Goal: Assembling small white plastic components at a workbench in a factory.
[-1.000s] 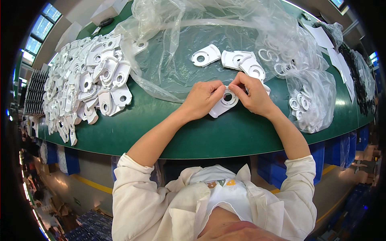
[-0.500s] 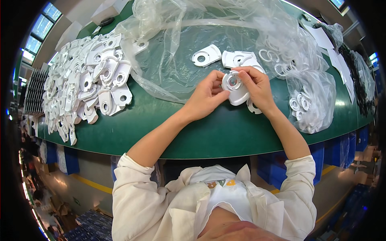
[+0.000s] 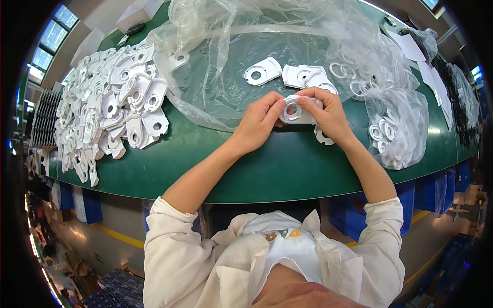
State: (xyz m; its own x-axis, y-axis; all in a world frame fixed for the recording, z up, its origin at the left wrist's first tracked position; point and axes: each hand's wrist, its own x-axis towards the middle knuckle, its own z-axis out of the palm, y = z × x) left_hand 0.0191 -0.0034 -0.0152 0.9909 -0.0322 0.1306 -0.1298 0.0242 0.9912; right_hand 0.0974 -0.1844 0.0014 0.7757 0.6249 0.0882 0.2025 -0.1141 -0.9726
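Observation:
Between my two hands is a white plastic part [image 3: 304, 117] with a round hole and a raised ring around it. My left hand [image 3: 260, 123] grips its left end, the thumb on the ring. My right hand [image 3: 328, 117] closes on its right side, with the thumb pressing near the ring. The fingers beneath the part are mostly hidden. Just beyond my hands lie similar white parts [image 3: 298, 75], and a single one [image 3: 262, 71] rests to their left. Under my right hand, another white ring-shaped piece [image 3: 322, 136] partly shows on the green table [image 3: 231, 177].
A large heap of white parts [image 3: 110, 97] covers the table's left side. Clear plastic sheeting [image 3: 205, 77] spreads across the back. To the right, a clear bag [image 3: 408, 133] holds several white rings [image 3: 382, 132]. Blue bins [image 3: 354, 218] stand below the table's front edge.
The held part has turned from pointing toward me to lying crosswise, its wide end now to the right. My left thumb has come up onto the ring.

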